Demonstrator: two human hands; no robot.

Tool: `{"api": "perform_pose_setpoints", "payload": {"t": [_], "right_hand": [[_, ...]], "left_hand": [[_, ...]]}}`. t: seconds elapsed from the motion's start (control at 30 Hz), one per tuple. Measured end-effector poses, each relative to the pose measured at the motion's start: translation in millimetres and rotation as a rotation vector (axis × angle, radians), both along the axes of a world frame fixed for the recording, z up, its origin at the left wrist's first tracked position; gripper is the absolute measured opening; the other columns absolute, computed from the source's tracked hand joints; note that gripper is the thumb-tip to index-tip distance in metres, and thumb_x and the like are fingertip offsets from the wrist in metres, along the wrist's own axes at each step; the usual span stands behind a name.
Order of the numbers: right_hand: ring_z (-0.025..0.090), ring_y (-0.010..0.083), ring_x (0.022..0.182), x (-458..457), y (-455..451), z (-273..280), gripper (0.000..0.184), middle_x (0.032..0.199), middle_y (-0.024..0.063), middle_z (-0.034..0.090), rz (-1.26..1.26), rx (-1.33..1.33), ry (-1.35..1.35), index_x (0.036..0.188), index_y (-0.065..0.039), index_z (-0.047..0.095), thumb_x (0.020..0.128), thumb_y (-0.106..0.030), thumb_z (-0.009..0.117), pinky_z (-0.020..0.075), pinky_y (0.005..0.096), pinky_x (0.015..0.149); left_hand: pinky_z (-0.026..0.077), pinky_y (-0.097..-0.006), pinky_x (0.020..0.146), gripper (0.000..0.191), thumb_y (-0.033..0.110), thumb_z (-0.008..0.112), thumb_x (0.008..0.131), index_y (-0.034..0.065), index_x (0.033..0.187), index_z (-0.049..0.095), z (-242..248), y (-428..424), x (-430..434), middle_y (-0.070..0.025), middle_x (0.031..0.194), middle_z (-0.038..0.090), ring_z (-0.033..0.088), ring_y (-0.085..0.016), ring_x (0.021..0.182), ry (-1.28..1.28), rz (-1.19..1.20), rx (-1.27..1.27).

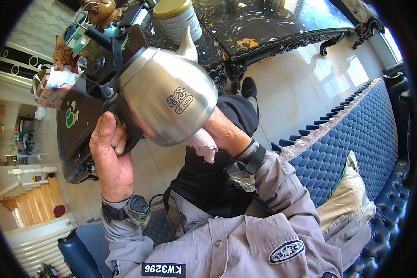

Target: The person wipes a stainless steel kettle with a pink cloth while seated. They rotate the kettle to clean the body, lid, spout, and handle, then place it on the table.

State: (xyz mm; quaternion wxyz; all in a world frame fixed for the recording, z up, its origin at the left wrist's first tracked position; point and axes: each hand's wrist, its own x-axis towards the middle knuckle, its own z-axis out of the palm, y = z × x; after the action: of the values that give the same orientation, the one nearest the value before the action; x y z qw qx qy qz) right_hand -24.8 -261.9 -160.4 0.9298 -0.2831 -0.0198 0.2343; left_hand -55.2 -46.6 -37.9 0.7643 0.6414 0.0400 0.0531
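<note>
A brushed stainless-steel kettle (156, 114) with a curved spout (188, 47) is held up in front of me, its side marked K-KOU. My left hand (111, 154) grips the kettle's black handle (132, 130) at the left. Under the kettle's base, partly hidden by it, my right hand (226, 132) holds a crumpled pink cloth (204, 146). The cloth lies close against the underside; how far it reaches beneath cannot be seen. Both wrists wear dark straps.
A dark marble-patterned table (239, 31) with carved legs spans the far side, a gold-lidded tin (177, 21) on it. At left stand a dark tea table (78, 128) and a paper gift bag (57, 85). A blue quilted sofa (344, 139) with a beige cushion (349, 198) is at right.
</note>
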Motion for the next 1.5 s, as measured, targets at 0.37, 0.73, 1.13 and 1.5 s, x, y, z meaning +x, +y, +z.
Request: {"api": "perform_pose_setpoints", "payload": {"t": [0.37, 0.73, 1.13, 1.5], "right_hand": [[0.072, 0.0190, 0.107, -9.3, -7.2, 1.6, 0.055, 0.130, 0.0141, 0.069, 0.045, -0.031, 0.052, 0.147, 0.002, 0.055, 0.099, -0.012, 0.077, 0.0643, 0.0363, 0.086], [0.070, 0.0157, 0.103, -15.4, 2.2, -4.9, 0.045, 0.119, 0.0114, 0.071, -0.069, -0.036, 0.002, 0.139, 0.002, 0.059, 0.100, -0.012, 0.075, 0.0618, 0.0332, 0.083], [0.068, 0.0124, 0.082, -57.4, -68.7, 36.9, 0.024, 0.101, 0.0085, 0.069, -0.668, -0.523, -0.030, 0.120, -0.003, 0.062, 0.101, -0.014, 0.072, 0.0587, 0.0254, 0.069], [0.070, 0.0222, 0.087, -59.9, -45.9, 70.4, 0.030, 0.105, 0.0096, 0.072, -1.106, -1.219, -0.819, 0.116, -0.005, 0.072, 0.088, 0.003, 0.074, 0.0569, 0.0318, 0.078]], "left_hand": [[0.020, -0.0242, 0.055, 0.026, 0.035, 0.074, 0.103, 0.0152, 0.091, 0.063, -3.7, -1.7, -13.4, 0.0113, 0.068, 0.033, 0.027, -0.002, 0.061, -0.030, 0.018, 0.045], [0.022, -0.0214, 0.052, 0.016, 0.023, 0.077, 0.099, 0.0104, 0.106, 0.070, -3.6, 3.3, -24.6, 0.0121, 0.069, 0.042, 0.030, 0.000, 0.057, -0.033, 0.058, 0.058], [0.026, -0.0182, 0.054, 0.018, 0.012, 0.082, 0.090, 0.0085, 0.104, 0.070, -15.0, -17.2, -47.1, 0.0086, 0.081, 0.059, 0.036, 0.000, 0.060, -0.024, 0.056, -0.001], [0.046, -0.0216, 0.071, 0.025, 0.011, 0.088, 0.086, 0.0022, 0.099, 0.069, -35.3, -52.6, -67.4, 0.0039, 0.087, 0.064, 0.055, -0.005, 0.078, -0.005, 0.039, 0.086]]}}
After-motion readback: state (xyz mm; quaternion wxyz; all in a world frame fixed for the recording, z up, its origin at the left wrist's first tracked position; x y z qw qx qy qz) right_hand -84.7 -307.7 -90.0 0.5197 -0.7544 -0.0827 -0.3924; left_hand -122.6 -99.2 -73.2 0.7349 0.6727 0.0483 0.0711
